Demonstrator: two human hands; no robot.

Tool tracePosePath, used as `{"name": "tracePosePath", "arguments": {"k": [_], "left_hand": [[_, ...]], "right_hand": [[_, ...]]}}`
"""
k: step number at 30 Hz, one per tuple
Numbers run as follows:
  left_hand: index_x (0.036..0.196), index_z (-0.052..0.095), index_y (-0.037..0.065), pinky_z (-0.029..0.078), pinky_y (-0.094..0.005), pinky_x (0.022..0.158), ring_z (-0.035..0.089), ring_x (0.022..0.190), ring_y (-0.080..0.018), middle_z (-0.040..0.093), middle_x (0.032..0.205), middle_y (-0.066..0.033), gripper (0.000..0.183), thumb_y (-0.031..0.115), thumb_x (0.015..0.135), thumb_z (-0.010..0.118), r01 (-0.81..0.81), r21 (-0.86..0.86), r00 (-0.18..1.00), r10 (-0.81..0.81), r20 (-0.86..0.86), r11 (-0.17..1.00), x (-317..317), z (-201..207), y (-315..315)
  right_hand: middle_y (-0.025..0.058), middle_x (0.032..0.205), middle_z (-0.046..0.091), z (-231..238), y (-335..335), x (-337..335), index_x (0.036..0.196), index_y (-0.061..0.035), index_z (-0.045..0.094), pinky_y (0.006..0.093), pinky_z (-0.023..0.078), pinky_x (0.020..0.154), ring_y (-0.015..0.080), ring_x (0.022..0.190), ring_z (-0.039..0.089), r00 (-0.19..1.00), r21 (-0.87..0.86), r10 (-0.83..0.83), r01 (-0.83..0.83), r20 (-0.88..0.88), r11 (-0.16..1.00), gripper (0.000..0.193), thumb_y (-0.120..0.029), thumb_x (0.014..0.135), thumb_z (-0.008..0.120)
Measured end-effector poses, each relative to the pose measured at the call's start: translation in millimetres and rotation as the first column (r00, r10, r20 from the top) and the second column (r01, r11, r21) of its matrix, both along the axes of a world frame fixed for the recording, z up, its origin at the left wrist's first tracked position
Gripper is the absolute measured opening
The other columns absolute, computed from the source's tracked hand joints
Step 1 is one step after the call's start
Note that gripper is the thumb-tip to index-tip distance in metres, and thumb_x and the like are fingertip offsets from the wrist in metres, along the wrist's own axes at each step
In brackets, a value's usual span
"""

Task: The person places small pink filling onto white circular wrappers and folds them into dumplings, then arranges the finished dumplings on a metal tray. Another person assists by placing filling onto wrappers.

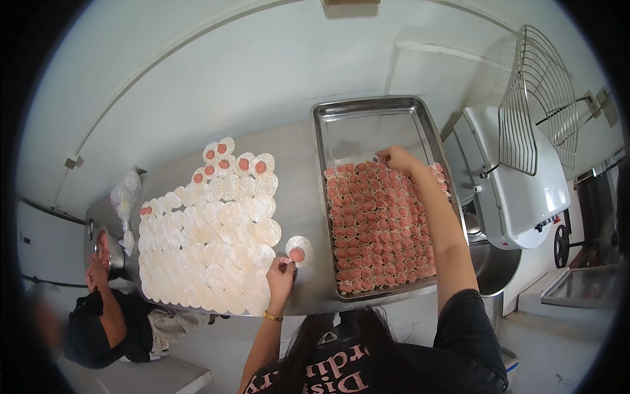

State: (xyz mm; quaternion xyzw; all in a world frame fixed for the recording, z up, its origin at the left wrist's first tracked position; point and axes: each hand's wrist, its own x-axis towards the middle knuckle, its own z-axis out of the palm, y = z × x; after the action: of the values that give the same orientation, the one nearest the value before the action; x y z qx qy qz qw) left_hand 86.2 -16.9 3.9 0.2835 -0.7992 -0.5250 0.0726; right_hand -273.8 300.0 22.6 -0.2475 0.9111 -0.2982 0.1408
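My left hand [281, 276] pinches the near edge of a round dumpling wrapper [304, 243] with a pink ball of meat filling [296, 255] on it. Left of it, overlapping rows of pale wrappers [216, 243] cover the steel table; a few along the far edge carry meat filling. On the right, a deep metal tray [367, 105] holds many closely packed filled dumplings [374, 223]. Over there my right hand [396, 159] reaches to the far end of the rows, its fingers closed; what they hold, if anything, is too small to make out.
Right of the tray stands a white machine [525, 177] with a wire guard [541, 92] and a steel bowl [493, 268]. At far left, another person's hands [98, 274] are at a metal bowl of meat [115, 256]. A plastic bag [126, 200] lies nearby.
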Motion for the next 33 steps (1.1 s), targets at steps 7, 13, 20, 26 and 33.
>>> {"name": "tracePosePath", "arguments": {"k": [7, 13, 20, 26, 33], "left_hand": [[0.085, 0.058, 0.002, 0.049, -0.027, 0.059, 0.061, 0.061, -0.0133, 0.063, 0.068, -0.0077, 0.008, 0.007, 0.081, 0.063, 0.048, 0.096, 0.998, -0.051, 0.025, 0.994, 11, -9, -14], [0.085, 0.058, 0.001, 0.05, -0.0281, 0.061, 0.063, 0.063, -0.0158, 0.064, 0.072, -0.0095, 0.008, 0.005, 0.08, 0.063, 0.069, 0.088, 0.997, -0.067, -0.031, 0.994, 12, -15, -15], [0.087, 0.058, 0.001, 0.05, -0.0261, 0.061, 0.063, 0.065, -0.0128, 0.064, 0.073, -0.0071, 0.008, 0.004, 0.081, 0.062, 0.088, 0.057, 0.994, -0.084, -0.068, 0.994, 12, -14, -14], [0.088, 0.058, 0.002, 0.046, -0.0225, 0.059, 0.058, 0.064, -0.0087, 0.061, 0.074, -0.0027, 0.008, 0.004, 0.082, 0.062, 0.063, 0.107, 0.996, -0.056, -0.067, 0.992, 13, -17, -15], [0.091, 0.058, 0.003, 0.044, -0.021, 0.065, 0.054, 0.071, -0.0076, 0.059, 0.08, -0.0001, 0.007, 0.004, 0.084, 0.06, 0.017, 0.533, 0.996, 0.035, -0.086, 0.846, 10, -27, -22]], "right_hand": [[0.0173, 0.091, 0.069, -5, -19, 1, 0.099, -0.0059, 0.07, 0.0362, 0.05, 0.077, 0.0311, 0.084, 0.066, 0.999, 0.016, -0.04, 0.039, 0.03, 0.999, 0.038, 0.0, 0.067, 0.052], [0.0182, 0.086, 0.068, -12, -35, 1, 0.094, -0.0069, 0.072, 0.0369, 0.05, 0.075, 0.0322, 0.082, 0.066, 0.996, -0.002, -0.032, 0.032, 0.086, 0.999, 0.034, -0.001, 0.067, 0.051], [0.019, 0.084, 0.069, -4, -34, -2, 0.092, -0.0033, 0.071, 0.0366, 0.05, 0.074, 0.0311, 0.078, 0.065, 0.992, 0.042, -0.039, 0.034, 0.117, 0.999, 0.032, 0.001, 0.067, 0.052], [0.0194, 0.088, 0.068, -3, -20, -5, 0.095, -0.0038, 0.071, 0.036, 0.05, 0.074, 0.0319, 0.08, 0.065, 0.981, 0.055, -0.149, 0.143, 0.127, 0.988, 0.034, -0.003, 0.066, 0.053], [0.0195, 0.102, 0.066, 8, -24, 3, 0.106, -0.005, 0.068, 0.0384, 0.049, 0.081, 0.0358, 0.091, 0.063, 0.991, 0.272, -0.13, 0.134, -0.034, 0.953, 0.041, -0.008, 0.067, 0.056]]}}
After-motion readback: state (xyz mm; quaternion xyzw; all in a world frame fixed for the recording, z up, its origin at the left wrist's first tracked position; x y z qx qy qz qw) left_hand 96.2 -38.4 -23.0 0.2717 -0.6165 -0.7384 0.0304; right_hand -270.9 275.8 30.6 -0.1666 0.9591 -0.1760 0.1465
